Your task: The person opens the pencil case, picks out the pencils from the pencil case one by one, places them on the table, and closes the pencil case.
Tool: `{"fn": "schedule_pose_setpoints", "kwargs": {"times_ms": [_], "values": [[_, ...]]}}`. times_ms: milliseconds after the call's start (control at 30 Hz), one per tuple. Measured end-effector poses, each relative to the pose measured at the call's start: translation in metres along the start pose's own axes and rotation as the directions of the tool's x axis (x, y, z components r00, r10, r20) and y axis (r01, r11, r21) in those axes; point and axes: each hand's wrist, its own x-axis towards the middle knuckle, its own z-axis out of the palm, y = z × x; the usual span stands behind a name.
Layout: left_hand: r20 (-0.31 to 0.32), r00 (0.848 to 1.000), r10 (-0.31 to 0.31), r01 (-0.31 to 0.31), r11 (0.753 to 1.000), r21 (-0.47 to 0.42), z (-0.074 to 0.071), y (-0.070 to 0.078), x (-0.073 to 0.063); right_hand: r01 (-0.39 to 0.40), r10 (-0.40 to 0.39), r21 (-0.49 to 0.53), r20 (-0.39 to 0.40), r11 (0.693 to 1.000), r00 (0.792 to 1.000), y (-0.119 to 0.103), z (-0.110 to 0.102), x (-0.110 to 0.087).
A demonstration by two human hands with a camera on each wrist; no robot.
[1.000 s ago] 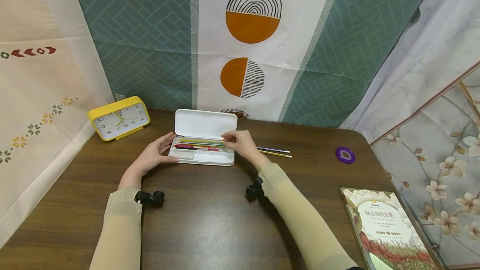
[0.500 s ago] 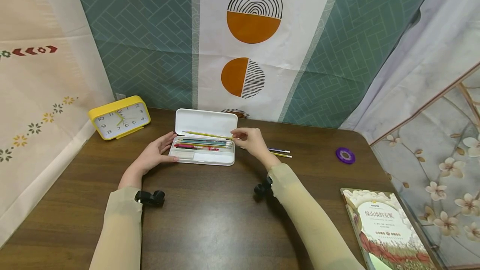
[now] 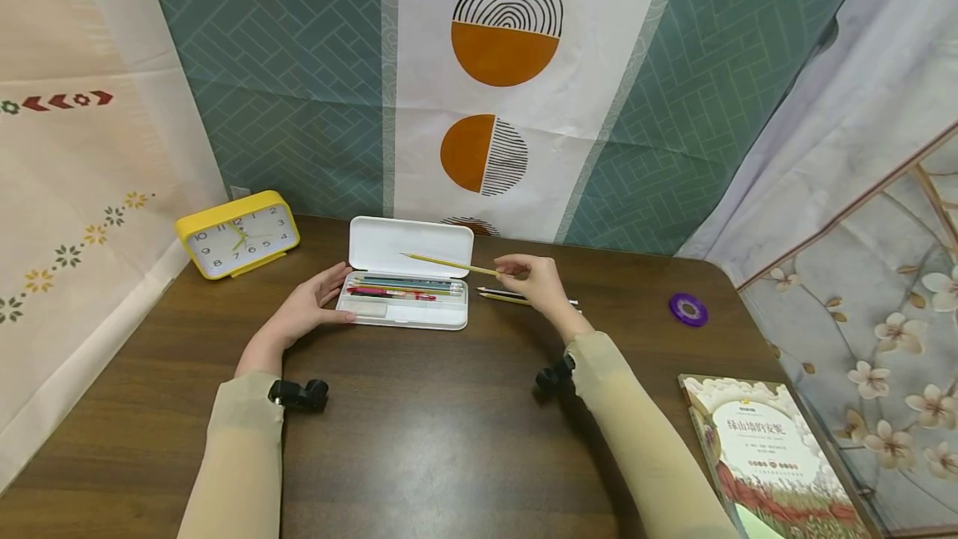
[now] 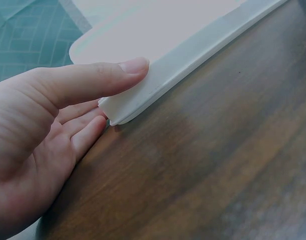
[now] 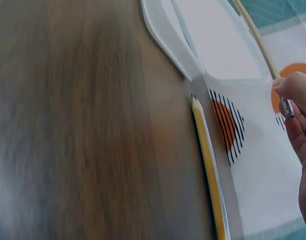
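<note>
My right hand (image 3: 533,279) pinches a yellow pencil (image 3: 456,264) near its end, between thumb and fingers. The pencil is raised over the right side of an open white pencil case (image 3: 427,319), its point toward the left. In the right wrist view its metal end (image 5: 288,109) sticks out below the thumb. My left hand (image 3: 299,310) holds the case's left end, with the thumb (image 4: 105,80) on the front edge and the fingers against the side. Several pencils (image 3: 407,283) and a red pen (image 3: 385,294) lie inside the case.
Pencils (image 5: 209,165) lie on the table right of the case, partly under my right hand. A yellow alarm clock (image 3: 241,238) stands at the back left. A purple ring-shaped roll (image 3: 688,309) and a book (image 3: 778,456) lie to the right.
My right hand has drawn the yellow pencil up out of the case and moved right with it. My left hand has stayed on the case.
</note>
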Motion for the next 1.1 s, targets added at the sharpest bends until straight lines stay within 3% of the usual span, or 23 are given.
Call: {"fn": "schedule_pose_setpoints", "kwargs": {"times_ms": [233, 767, 1100], "values": [[0.005, 1.0, 0.004, -0.004, 1.0, -0.004, 0.001, 0.001, -0.001, -0.029, 0.029, -0.026, -0.014, 0.999, 0.999, 0.014, -0.018, -0.018], [0.003, 1.0, -0.009, 0.009, 1.0, -0.017, 0.001, 0.001, -0.004, -0.197, 0.196, 0.012, 0.048, 0.98, 0.979, 0.05, -0.056, -0.052], [-0.001, 1.0, -0.007, 0.006, 1.0, -0.014, 0.0, 0.002, -0.003, -0.218, 0.217, -0.003, 0.112, 0.976, 0.97, 0.056, -0.077, -0.06]]}}
